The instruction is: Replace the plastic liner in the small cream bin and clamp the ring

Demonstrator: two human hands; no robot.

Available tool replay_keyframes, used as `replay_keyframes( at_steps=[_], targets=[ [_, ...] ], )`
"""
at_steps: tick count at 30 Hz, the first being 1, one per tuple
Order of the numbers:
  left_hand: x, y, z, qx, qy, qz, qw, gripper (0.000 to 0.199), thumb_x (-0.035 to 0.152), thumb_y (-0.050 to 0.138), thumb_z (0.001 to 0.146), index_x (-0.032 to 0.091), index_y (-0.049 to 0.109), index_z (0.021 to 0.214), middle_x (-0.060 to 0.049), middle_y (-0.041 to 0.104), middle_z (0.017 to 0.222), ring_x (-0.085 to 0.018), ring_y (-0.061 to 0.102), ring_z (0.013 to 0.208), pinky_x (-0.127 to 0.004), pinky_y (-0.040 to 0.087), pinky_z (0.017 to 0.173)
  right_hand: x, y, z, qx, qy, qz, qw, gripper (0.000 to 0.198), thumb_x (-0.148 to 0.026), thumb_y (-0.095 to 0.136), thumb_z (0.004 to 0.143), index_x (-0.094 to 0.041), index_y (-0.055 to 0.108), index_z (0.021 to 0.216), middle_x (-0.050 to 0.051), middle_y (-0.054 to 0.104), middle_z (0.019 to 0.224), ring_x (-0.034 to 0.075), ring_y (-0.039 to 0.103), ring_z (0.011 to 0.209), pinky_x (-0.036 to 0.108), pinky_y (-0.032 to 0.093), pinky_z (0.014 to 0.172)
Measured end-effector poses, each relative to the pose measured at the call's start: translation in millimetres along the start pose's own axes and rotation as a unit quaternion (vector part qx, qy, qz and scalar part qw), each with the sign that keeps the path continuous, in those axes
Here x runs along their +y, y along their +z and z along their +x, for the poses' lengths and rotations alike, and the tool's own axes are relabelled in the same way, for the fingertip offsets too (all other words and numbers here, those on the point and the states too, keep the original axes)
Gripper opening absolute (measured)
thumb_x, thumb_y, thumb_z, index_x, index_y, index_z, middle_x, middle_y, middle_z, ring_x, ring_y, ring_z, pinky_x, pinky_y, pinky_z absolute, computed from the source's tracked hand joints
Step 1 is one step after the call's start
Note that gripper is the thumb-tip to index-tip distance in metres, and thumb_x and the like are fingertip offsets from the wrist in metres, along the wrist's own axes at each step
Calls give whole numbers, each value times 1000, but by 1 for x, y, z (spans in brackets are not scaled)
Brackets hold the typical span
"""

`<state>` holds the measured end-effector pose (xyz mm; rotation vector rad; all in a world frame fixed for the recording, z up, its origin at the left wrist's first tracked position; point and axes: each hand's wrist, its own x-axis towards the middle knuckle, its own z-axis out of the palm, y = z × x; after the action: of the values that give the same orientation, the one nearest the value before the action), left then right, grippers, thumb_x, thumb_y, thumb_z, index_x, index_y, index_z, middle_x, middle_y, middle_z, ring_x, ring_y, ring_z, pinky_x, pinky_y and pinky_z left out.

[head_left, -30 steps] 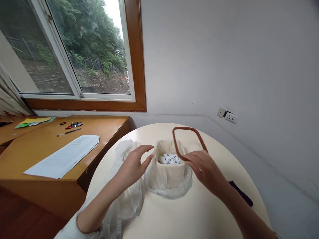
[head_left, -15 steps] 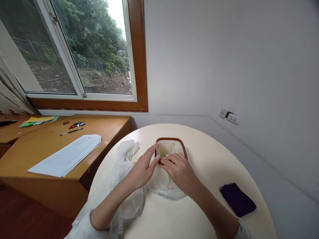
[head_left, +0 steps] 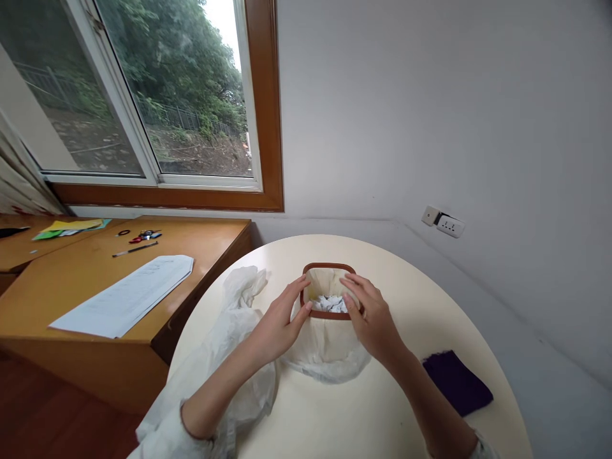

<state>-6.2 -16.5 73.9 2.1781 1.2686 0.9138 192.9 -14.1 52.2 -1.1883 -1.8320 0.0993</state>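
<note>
A small trash bin (head_left: 329, 315) with a brown rim and a pale plastic liner (head_left: 329, 366) stands upright on the round table. Crumpled white paper (head_left: 331, 304) lies inside it. My left hand (head_left: 280, 322) holds the left side of the rim, thumb at the near corner and fingers along the edge. On the right side, my right hand (head_left: 375, 319) grips the rim, its fingertips reaching over the liner. A loose white plastic bag (head_left: 243, 331) is spread beside and beneath my left forearm.
A folded dark purple cloth (head_left: 458, 381) lies at the right of the cream round table (head_left: 325, 421). Left of it stands a wooden desk (head_left: 215, 242) with paper sheets (head_left: 129, 296), a pen (head_left: 135, 249) and keys (head_left: 146, 236). Wall sockets (head_left: 450, 225) are at the right.
My right hand has moved from the near edge over the opening to the bin's right side, uncovering the crumpled paper. My left hand stays at the left rim.
</note>
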Motion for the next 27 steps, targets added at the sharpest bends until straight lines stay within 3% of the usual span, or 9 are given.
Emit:
replay_keyframes(
  at_steps=[3, 6, 12, 17, 21, 27],
  targets=[
    [-1, 2, -1, 2, 4, 11, 1000, 41, 40, 34, 89, 26, 40, 127, -4, 34, 140, -23, 32, 127, -41, 31, 103, 14, 0, 2, -41, 78, 45, 995, 42, -39, 34, 89, -25, 44, 128, 6, 39, 136, 24, 36, 124, 43, 33, 101],
    [-2, 4, -2, 0, -2, 25, 1000, 40, 41, 34, 89, 27, 43, 125, -3, 32, 141, -23, 35, 126, -41, 33, 103, 20, 1, 2, -77, 102, 90, 988, 43, -40, 32, 90, -26, 42, 129, 3, 32, 141, 23, 31, 127, 44, 30, 104],
    [-3, 6, -4, -5, 4, 40, 999, 39, 40, 36, 89, 27, 44, 124, -5, 33, 140, -25, 35, 126, -43, 34, 101, 21, 1, 1, -76, 115, 108, 985, 41, -38, 33, 90, -27, 44, 128, 2, 31, 141, 22, 29, 128, 43, 29, 105],
    [-7, 9, -5, -13, 1, 59, 998, 37, 40, 35, 89, 27, 45, 122, -3, 31, 141, -24, 22, 132, -48, 20, 108, 23, 3, -3, -74, 114, 111, 985, 41, -35, 31, 90, -26, 43, 128, 1, 28, 143, 21, 28, 129, 42, 28, 105],
    [-9, 12, -4, -5, 24, 78, 997, 35, 37, 34, 89, 26, 45, 121, -4, 35, 139, -20, 29, 130, -45, 8, 111, 26, 2, -2, -89, 106, 80, 987, 42, -32, 30, 90, -25, 39, 131, 1, 30, 142, 20, 28, 129, 41, 28, 106],
    [-8, 15, -4, 10, 47, 92, 995, 30, 33, 33, 90, 24, 46, 117, -6, 38, 136, -20, 30, 129, -47, 11, 111, 30, 2, -2, -92, 80, 33, 992, 44, -30, 28, 90, -22, 40, 131, 4, 36, 139, 20, 31, 127, 42, 30, 104]
  ],
)
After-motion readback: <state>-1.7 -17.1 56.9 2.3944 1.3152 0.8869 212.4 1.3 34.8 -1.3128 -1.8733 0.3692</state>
